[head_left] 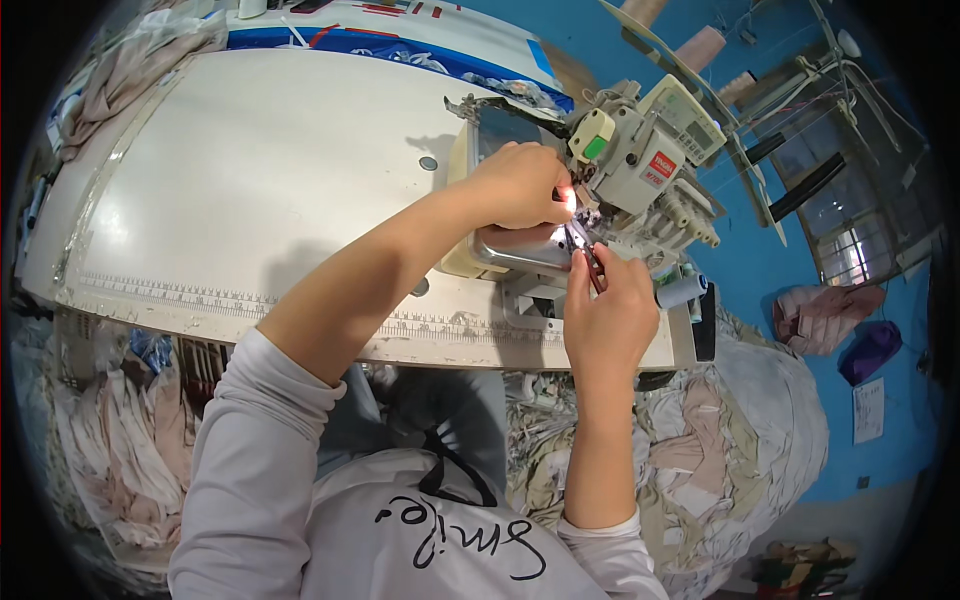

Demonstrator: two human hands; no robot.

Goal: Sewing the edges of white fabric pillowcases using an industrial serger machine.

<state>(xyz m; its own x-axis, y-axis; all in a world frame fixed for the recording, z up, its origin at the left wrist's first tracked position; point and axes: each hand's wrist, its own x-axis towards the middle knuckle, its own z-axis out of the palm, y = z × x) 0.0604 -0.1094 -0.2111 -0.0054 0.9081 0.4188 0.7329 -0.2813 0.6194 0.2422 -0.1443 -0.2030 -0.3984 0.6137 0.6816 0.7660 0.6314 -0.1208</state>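
A grey and cream overlock sewing machine [645, 150] stands at the right end of the white table. Its lamp lights the needle area. My left hand [520, 190] reaches over the metal bed plate [525, 245], fingers pinched together beside the needle area; whatever they hold is hidden. Close below it, my right hand [615, 310] grips a pair of tweezers [578, 238] between thumb and fingers. The slim metal tips point up into the lit part of the machine, near my left fingertips. Where exactly the tips touch is too small to tell.
The white table [270, 170] has a ruler strip [180, 290] along its front edge. A pale thread spool [682, 292] sits right of my right hand. Fabric heaps [690, 450] lie below at right, and more cloth [130, 440] hangs at left. Thread cones [700, 48] stand above the machine.
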